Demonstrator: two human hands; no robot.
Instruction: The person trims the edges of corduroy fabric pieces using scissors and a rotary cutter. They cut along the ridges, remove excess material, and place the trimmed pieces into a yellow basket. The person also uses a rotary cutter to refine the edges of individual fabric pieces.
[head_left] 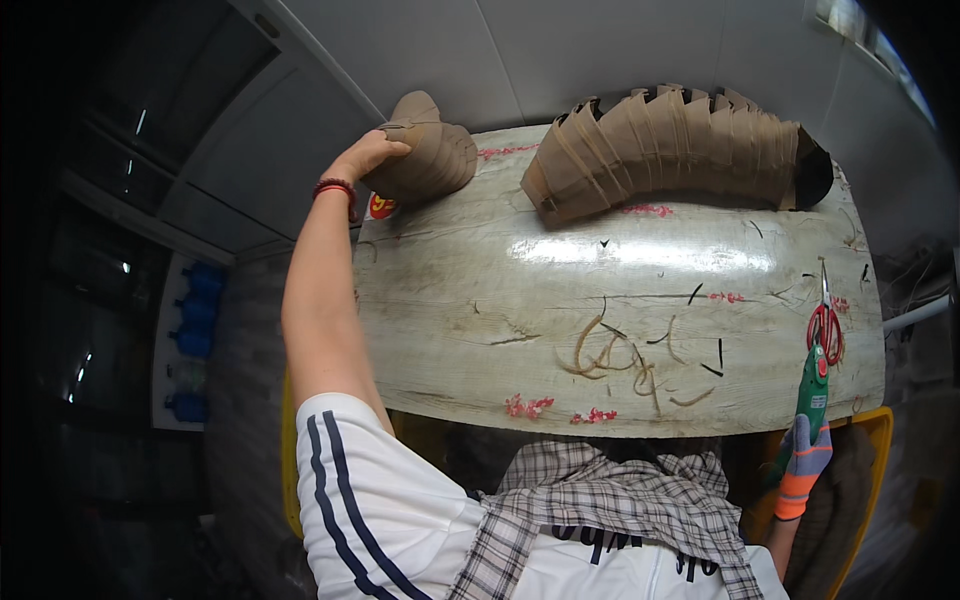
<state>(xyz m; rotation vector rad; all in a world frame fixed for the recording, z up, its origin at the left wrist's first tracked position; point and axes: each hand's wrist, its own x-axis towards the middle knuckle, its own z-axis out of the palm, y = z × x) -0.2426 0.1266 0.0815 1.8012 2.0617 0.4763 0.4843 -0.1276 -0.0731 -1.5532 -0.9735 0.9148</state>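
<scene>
At the far left of the table, my bare left hand (368,155) closes on the edge of a nested stack of brown cap-shaped fabric pieces (440,165); its fingertips are partly hidden. A grey and orange knit glove covers my right hand (805,460), which grips a green handheld power tool (814,390) with a red button by the table's right front edge. The tool's tip is close to red-handled scissors (824,325), which lie with their blades pointing away from me. A longer curved row of brown fabric pieces (670,150) lies at the back right.
Tan and black strip scraps (610,355) are scattered over the pale wood-patterned table (450,320). A wall (600,50) runs behind it. Yellow crates (880,440) stand below the front corners, the right one holding brown material. Blue water bottles (200,310) are off to the left.
</scene>
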